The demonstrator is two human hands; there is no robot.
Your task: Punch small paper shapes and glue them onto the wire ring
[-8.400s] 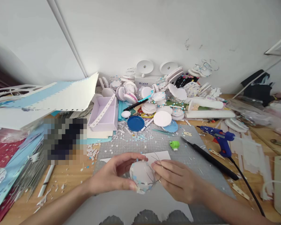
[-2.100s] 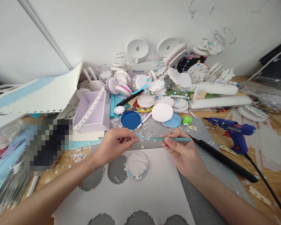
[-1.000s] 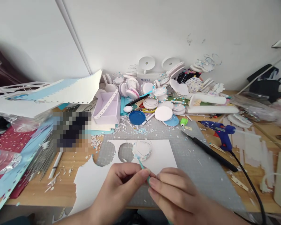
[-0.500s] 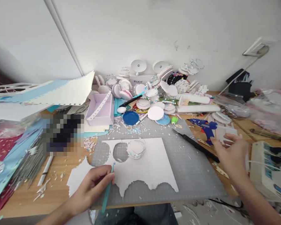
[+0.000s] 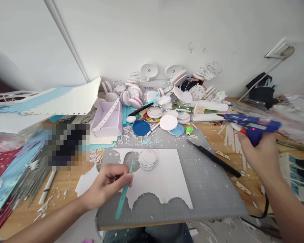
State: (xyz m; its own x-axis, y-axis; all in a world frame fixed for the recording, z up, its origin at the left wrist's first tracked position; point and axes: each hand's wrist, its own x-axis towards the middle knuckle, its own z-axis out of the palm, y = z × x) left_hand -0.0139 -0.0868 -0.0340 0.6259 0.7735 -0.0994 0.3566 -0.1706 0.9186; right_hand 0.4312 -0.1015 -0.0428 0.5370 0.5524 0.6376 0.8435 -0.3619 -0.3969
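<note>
Left hand (image 5: 108, 185): grip pinches tweezers (image 5: 123, 199) near tabletop's (image 5: 25, 216) front edge | right hand (image 5: 264, 157): grip round glue gun (image 5: 258, 125), right edge | best aim nozzle (image 5: 221, 115) down

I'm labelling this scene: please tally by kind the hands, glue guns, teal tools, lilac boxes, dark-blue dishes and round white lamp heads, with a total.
Hands: 2
Glue guns: 1
Teal tools: 1
Lilac boxes: 1
Dark-blue dishes: 1
Round white lamp heads: 2
Total: 8
</note>
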